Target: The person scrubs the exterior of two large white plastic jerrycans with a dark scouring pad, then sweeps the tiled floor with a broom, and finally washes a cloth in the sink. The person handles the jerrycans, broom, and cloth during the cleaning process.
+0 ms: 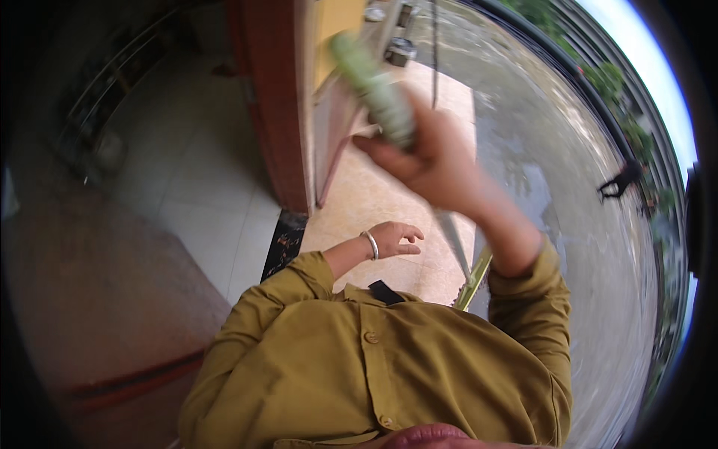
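My right hand (435,151), blurred by motion, is closed around the end of a pale green rod-shaped handle (373,90) that points up and to the left. A thin grey pole (453,241) shows below that wrist; whether it joins the handle cannot be told. Near its lower end lies a yellow-green strip-like thing (474,278) with a dark ragged edge, beside my right sleeve. My left hand (395,238), with a silver bangle at the wrist, is empty over the tiled floor, its fingers spread and slightly bent.
A red-brown door frame (275,112) stands at left, with a dark threshold strip (285,244) at its foot and a pale-tiled room beyond. A dark pot-like container (400,51) is at the top. Wet pavement (589,236) lies at right, where a person in dark clothes (622,179) is far off.
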### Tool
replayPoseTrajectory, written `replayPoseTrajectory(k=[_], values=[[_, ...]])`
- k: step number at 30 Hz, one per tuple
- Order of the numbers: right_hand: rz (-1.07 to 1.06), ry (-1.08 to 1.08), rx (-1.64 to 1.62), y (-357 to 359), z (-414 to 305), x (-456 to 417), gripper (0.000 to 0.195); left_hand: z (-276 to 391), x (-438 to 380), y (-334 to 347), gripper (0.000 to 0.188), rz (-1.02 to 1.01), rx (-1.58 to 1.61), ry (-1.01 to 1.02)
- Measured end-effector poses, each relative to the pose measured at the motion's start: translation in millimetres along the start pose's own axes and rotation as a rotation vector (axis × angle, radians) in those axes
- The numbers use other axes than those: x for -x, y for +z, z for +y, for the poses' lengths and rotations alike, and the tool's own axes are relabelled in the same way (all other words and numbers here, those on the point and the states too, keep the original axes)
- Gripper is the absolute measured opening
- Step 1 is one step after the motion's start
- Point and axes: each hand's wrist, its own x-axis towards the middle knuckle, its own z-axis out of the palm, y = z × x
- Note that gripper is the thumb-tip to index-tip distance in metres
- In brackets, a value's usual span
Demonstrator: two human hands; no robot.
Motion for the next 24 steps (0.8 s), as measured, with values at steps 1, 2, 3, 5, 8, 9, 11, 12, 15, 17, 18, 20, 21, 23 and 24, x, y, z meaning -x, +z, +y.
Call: replayPoseTrajectory(k=[1, 2, 3, 5, 8, 9, 11, 12, 15, 17, 18, 20, 21, 23, 24], values=[[-0.003, 0.059, -0.153, -16.8, -3.3, -5.9, 0.027, -17.0, 16.6, -16.0, 0.04, -0.003, 0.089, -0.107], [-0.003, 0.109, -0.319, -32.1, -8.5, -14.3, 0.023, -37.6, 40.2, -38.6, 0.035, 0.065, 0.12, -0.275], [0.003, 0.166, -0.464, -47.8, -16.2, -24.0, 0.02, -57.6, 62.1, -57.5, 0.031, 0.118, 0.156, -0.412], [-0.142, 0.069, -0.657, -70.3, -21.1, -46.6, 0.022, -105.1, 129.5, -82.7, 0.026, 0.378, -0.007, -0.575], [-0.22, 0.045, -0.798, -95.1, -31.9, -72.7, 0.027, -131.0, 205.7, -123.1, 0.018, 0.646, 0.337, -0.781], [-0.233, 0.044, -0.874, -82.6, -34.5, -76.3, 0.028, -134.1, 253.6, -125.5, 0.017, 0.732, 0.385, -0.867], [-0.341, -0.01, -0.938, -79.6, -44.9, -97.2, 0.028, -130.1, 310.3, -114.4, 0.015, 0.792, 0.178, -1.037], [-0.366, -0.048, -0.954, -65.8, -46.4, -114.7, 0.029, -125.6, 327.2, -130.4, 0.015, 0.834, 0.343, -1.144], [-0.382, -0.159, -1.062, -12.9, -53.8, -148.6, 0.029, -124.5, 371.0, -136.3, 0.018, 0.959, 0.612, -1.313], [-0.4, -0.289, -1.077, 21.2, -53.7, -171.4, 0.021, -137.4, 387.8, -131.6, 0.019, 0.982, 0.603, -1.265], [-0.397, -0.33, -1.084, 35.4, -53.5, -184.3, 0.018, -140.6, 387.3, -132.7, 0.019, 0.978, 0.643, -1.232], [-0.408, -0.438, -1.107, 62.0, -58.3, -208.1, 0.01, -140.6, 383.2, -138.8, 0.017, 0.97, 0.716, -1.185], [-0.354, -0.438, -1.15, 76.1, -58.6, -216.4, 0.01, -142.2, 383.7, -142.3, 0.016, 0.962, 0.734, -1.163], [-0.287, -0.494, -1.172, 110.1, -49.8, -236.3, 0.011, -134.4, 401.1, -153.0, 0.016, 0.985, 0.731, -1.135], [-0.234, -0.512, -1.161, 127.1, -52.6, -247.0, 0.012, -137.6, 411.8, -162.0, 0.016, 1.021, 0.733, -1.141]])
